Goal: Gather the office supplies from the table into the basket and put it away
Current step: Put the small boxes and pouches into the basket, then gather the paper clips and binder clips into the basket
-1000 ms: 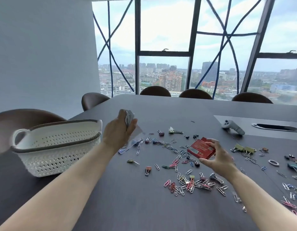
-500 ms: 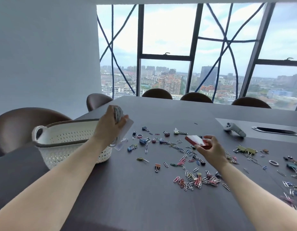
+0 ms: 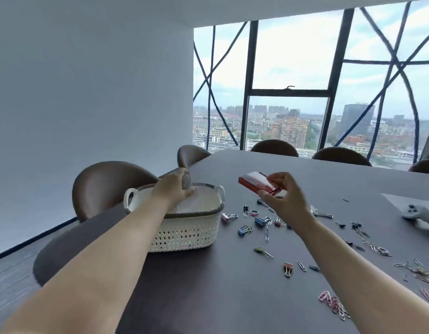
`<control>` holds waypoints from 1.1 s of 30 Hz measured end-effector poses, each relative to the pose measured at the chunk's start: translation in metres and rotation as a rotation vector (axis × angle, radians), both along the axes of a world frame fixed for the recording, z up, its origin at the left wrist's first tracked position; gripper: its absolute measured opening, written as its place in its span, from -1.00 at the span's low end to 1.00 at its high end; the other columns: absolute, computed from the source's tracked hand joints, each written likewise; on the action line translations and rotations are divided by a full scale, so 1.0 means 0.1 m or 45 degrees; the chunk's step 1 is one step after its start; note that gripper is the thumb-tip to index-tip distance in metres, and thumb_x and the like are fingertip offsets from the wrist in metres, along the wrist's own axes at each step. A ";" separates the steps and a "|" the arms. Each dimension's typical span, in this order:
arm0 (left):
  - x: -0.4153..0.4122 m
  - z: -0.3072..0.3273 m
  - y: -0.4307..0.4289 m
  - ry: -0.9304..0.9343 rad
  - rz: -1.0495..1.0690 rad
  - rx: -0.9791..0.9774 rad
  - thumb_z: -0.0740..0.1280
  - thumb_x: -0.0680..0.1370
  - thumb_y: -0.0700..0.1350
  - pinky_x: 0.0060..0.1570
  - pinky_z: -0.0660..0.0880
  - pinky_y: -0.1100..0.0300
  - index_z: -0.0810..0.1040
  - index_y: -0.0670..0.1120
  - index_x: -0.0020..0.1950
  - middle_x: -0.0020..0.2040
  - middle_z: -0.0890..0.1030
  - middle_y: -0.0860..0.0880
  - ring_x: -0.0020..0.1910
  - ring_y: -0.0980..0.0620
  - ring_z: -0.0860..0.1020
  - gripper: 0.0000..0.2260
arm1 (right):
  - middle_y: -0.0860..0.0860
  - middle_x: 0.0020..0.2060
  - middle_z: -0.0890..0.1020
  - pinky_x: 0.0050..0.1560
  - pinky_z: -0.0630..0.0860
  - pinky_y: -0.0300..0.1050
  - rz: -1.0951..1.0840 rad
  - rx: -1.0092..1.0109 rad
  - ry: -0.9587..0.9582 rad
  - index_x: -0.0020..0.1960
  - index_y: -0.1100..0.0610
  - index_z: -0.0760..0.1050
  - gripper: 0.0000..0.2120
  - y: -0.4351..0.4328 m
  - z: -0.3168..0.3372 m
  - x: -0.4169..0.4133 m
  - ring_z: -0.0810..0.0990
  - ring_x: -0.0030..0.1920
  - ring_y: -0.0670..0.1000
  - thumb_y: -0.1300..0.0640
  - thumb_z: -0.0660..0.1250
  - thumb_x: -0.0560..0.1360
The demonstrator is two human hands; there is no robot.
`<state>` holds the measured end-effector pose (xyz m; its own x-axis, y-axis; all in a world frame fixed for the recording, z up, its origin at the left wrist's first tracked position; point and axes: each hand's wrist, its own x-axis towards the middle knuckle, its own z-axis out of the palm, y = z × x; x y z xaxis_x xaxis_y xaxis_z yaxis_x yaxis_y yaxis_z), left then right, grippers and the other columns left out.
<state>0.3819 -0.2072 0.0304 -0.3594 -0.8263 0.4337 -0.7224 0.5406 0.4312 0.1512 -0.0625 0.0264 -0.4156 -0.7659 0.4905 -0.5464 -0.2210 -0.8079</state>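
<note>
Pinching a small red box [image 3: 256, 182] by its near end between thumb and fingertips, right hand [image 3: 284, 198] held up at frame centre, clear of the dark table [image 3: 232, 297]. Clamped too: left hand [image 3: 171, 191] closed on a small grey thing [image 3: 186, 180], blurred and not identifiable, with a pale translucent sheet or bag [image 3: 196, 201] hanging below it into the white lattice basket [image 3: 184, 235] at centre left. Looks light and stiff, that red box, cardboard by the look of it, so an edge pinch should serve; squeezing the flat faces could crush it or pop it open. Probably limp and slippery, the pale sheet; best bunched rather than held by a corner. Left forearm stretched forward from lower left, wrist bent down over the basket rim; right forearm rising from lower right, wrist cocked, box tilted toward the basket. Scattered across the table right of the basket: paper clips [image 3: 332, 303] and binder clips [image 3: 287, 267], small, slick, awkward singly, likelier swept together. Further right, at frame edge, a grey controller [image 3: 419, 213].
</note>
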 end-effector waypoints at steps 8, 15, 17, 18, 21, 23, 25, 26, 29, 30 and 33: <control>0.47 -0.16 -0.11 -0.122 -0.109 -0.019 0.07 0.41 0.41 0.20 0.44 -0.03 0.46 -0.02 0.27 0.21 0.57 -0.01 0.17 0.02 0.53 -0.34 | -0.16 -0.17 0.51 -0.10 0.50 -0.07 0.155 -0.015 0.008 -0.15 -0.15 0.38 -0.70 -0.29 -0.17 0.51 0.52 -0.18 -0.08 0.03 0.39 0.17; 0.97 -0.63 0.12 -0.247 0.048 -0.529 -0.16 0.47 0.39 -0.03 0.37 0.07 0.58 -0.06 -0.26 -0.23 0.59 0.00 -0.17 -0.05 0.56 -0.31 | -0.15 -0.10 0.46 0.06 0.35 -0.13 0.181 0.111 0.381 -0.01 -0.02 0.43 -0.68 -0.64 -0.27 1.08 0.41 0.07 -0.04 -0.07 0.45 0.33; 1.02 -0.74 0.11 -0.250 0.047 -0.490 -0.17 0.42 0.44 0.03 0.26 0.13 0.53 -0.09 -0.20 -0.21 0.57 -0.02 -0.15 -0.09 0.54 -0.28 | -0.19 -0.05 0.45 0.26 0.33 -0.01 0.140 0.204 0.517 0.04 0.06 0.46 -0.64 -0.72 -0.33 1.15 0.37 0.22 0.00 -0.15 0.37 0.39; 1.03 -0.77 0.10 -0.264 0.044 -0.486 -0.16 0.40 0.47 0.06 0.24 0.14 0.51 -0.11 -0.17 -0.20 0.57 -0.04 -0.13 -0.12 0.53 -0.27 | -0.13 0.08 0.49 0.36 0.25 0.03 0.128 0.266 0.585 0.07 0.06 0.48 -0.62 -0.75 -0.36 1.16 0.30 0.33 0.00 -0.19 0.31 0.42; 1.04 -0.77 0.08 -0.369 0.028 -0.420 -0.17 0.33 0.51 0.13 0.34 0.03 0.48 -0.13 -0.11 -0.12 0.55 -0.07 -0.04 -0.14 0.51 -0.21 | 0.00 0.48 0.22 0.49 0.00 -0.02 0.137 0.355 0.704 0.21 0.01 0.46 -0.61 -0.77 -0.46 1.14 0.05 0.51 -0.01 -0.19 0.14 0.53; 1.03 -0.72 0.09 -0.395 0.016 -0.351 -0.06 0.32 0.51 0.17 0.33 0.02 0.47 -0.13 -0.04 -0.04 0.53 -0.08 0.03 -0.13 0.47 -0.25 | -0.01 0.49 0.18 0.49 -0.04 -0.05 0.151 0.334 0.726 0.28 0.00 0.41 -0.61 -0.73 -0.50 1.10 0.04 0.51 -0.01 -0.16 0.13 0.55; 1.00 -0.67 0.13 -0.416 0.050 -0.280 0.19 0.41 0.34 0.28 0.23 0.04 0.42 -0.12 0.07 0.09 0.47 -0.08 0.17 -0.13 0.39 -0.45 | -0.01 0.49 0.20 0.49 -0.01 -0.06 0.174 0.309 0.676 0.32 0.04 0.38 -0.61 -0.63 -0.52 1.06 0.06 0.51 -0.01 -0.10 0.17 0.55; 0.96 -0.65 0.17 -0.445 0.084 -0.238 0.27 0.44 0.24 0.34 0.16 0.03 0.39 -0.11 0.14 0.17 0.42 -0.08 0.25 -0.13 0.33 -0.52 | 0.00 0.48 0.22 0.49 0.03 -0.07 0.179 0.289 0.656 0.32 0.06 0.37 -0.61 -0.57 -0.54 1.02 0.08 0.50 0.00 -0.06 0.19 0.55; 0.78 -0.65 0.32 -0.510 0.153 -0.279 0.30 0.49 0.11 0.44 -0.04 -0.11 0.28 -0.11 0.34 0.36 0.28 -0.11 0.42 -0.16 0.16 -0.48 | 0.00 0.44 0.30 0.46 0.15 -0.09 0.166 0.200 0.677 0.32 0.09 0.37 -0.61 -0.30 -0.62 0.81 0.18 0.47 0.01 0.01 0.25 0.53; 0.68 -0.69 0.39 -0.481 0.108 -0.389 0.34 0.47 0.06 0.42 0.03 -0.17 0.30 -0.12 0.33 0.35 0.31 -0.12 0.42 -0.17 0.18 -0.48 | -0.02 0.42 0.32 0.43 0.18 -0.11 0.146 0.194 0.676 0.31 0.08 0.36 -0.62 -0.19 -0.66 0.71 0.22 0.45 0.00 0.03 0.26 0.52; 0.23 -0.87 0.64 -0.290 -0.173 -0.722 0.41 0.35 -0.05 0.28 0.35 -0.21 0.39 -0.10 0.19 0.25 0.37 -0.11 0.32 -0.15 0.28 -0.55 | -0.05 0.35 0.39 0.34 0.24 -0.14 0.079 0.287 0.664 0.32 0.04 0.34 -0.62 0.20 -0.78 0.34 0.33 0.38 -0.01 0.06 0.26 0.52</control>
